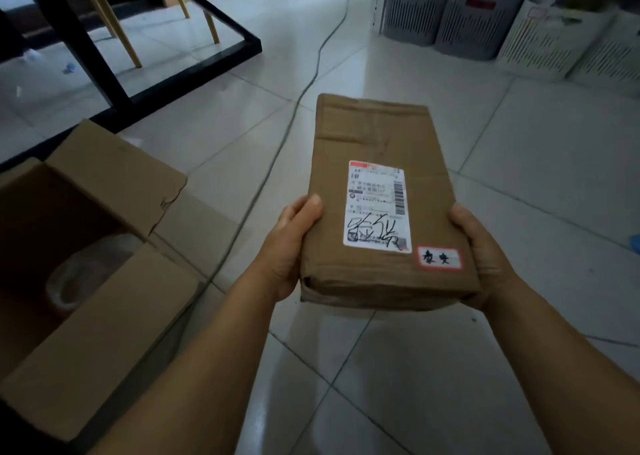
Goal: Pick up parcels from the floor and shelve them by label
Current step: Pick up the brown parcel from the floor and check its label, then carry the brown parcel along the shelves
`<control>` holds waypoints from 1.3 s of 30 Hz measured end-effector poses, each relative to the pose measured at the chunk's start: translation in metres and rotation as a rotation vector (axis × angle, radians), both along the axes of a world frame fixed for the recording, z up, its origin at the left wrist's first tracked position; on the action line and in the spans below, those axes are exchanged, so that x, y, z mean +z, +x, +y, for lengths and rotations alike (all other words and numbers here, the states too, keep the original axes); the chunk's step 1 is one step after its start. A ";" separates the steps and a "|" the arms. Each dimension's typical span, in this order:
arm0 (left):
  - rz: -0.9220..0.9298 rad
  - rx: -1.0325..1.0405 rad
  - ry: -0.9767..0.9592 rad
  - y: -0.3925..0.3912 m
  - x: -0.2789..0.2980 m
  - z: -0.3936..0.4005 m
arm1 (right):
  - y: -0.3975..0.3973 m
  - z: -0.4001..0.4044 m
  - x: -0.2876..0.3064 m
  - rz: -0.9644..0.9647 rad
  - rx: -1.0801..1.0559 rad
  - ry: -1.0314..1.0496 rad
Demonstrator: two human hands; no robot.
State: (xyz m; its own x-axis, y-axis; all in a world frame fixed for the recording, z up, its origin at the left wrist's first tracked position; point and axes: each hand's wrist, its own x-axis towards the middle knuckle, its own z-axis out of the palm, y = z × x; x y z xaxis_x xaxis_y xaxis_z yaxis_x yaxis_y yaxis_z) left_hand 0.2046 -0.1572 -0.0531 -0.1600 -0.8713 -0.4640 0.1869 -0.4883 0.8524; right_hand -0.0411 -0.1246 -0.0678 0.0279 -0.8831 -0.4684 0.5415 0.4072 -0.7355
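A flat brown cardboard parcel is held level above the tiled floor, its long side pointing away from me. A white shipping label with black scribble is stuck on its top, and a small red-bordered tag with handwritten characters sits at its near right corner. My left hand grips the parcel's near left edge, thumb on top. My right hand grips the near right edge, fingers hidden underneath.
An open cardboard box with a clear plastic-wrapped item inside stands at the left. A black table frame and yellow chair legs are at the back left. Grey and white slatted baskets line the back right. A cable runs across the floor.
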 end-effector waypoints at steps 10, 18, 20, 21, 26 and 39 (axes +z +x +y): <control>-0.072 0.166 0.082 0.012 0.118 0.060 | 0.020 0.042 0.113 -0.092 -0.037 0.169; -0.097 0.174 0.093 0.017 0.306 0.071 | 0.023 0.055 0.305 -0.044 -0.070 0.292; -0.088 0.180 0.105 0.015 0.357 0.072 | 0.023 0.058 0.353 -0.026 -0.085 0.300; -0.079 0.181 0.108 0.014 0.381 0.074 | 0.022 0.059 0.376 -0.013 -0.085 0.299; -0.057 0.197 0.114 0.006 0.485 0.091 | 0.016 0.063 0.474 0.016 -0.067 0.271; -0.131 0.375 -0.092 -0.026 0.661 0.185 | 0.003 0.090 0.660 0.048 0.140 0.180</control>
State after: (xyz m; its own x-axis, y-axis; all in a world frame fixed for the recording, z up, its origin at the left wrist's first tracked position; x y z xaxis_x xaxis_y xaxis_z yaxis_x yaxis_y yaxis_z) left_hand 0.1783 0.0276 0.6076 0.2319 -0.8969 -0.3767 0.2240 -0.3276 0.9179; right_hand -0.0382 -0.0342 0.5920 0.1177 -0.7741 -0.6221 0.4366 0.6030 -0.6677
